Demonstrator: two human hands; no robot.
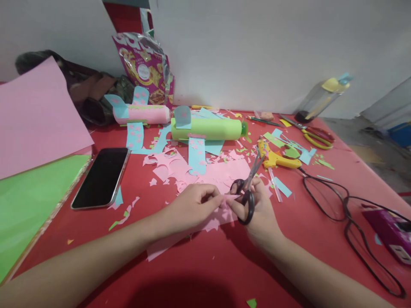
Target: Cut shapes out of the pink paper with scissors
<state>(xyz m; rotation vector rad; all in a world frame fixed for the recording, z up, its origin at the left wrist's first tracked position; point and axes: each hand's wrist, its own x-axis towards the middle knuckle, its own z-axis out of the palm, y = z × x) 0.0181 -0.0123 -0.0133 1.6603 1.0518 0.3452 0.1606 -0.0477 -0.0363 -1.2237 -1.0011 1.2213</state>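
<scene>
Toward its near edge, the red table point(128, 278) lets my left hand point(195, 203) or right hand point(261, 214) slide back. On its left side, a phone point(102, 177) and pink sheet point(35, 119) block me; toward the right edge, a glue gun point(272, 159) with looping cable point(346, 206); toward the back edge, a green tube point(218, 129).

The scissors point(250, 179) have black handles and grey metal blades; they rest in my right hand point(260, 214), the blades slightly parted and pointing away from me. The small pink paper piece point(230, 197) is near the handles, at the fingertips of my left hand point(195, 201), its pointed end directed rightward.
</scene>
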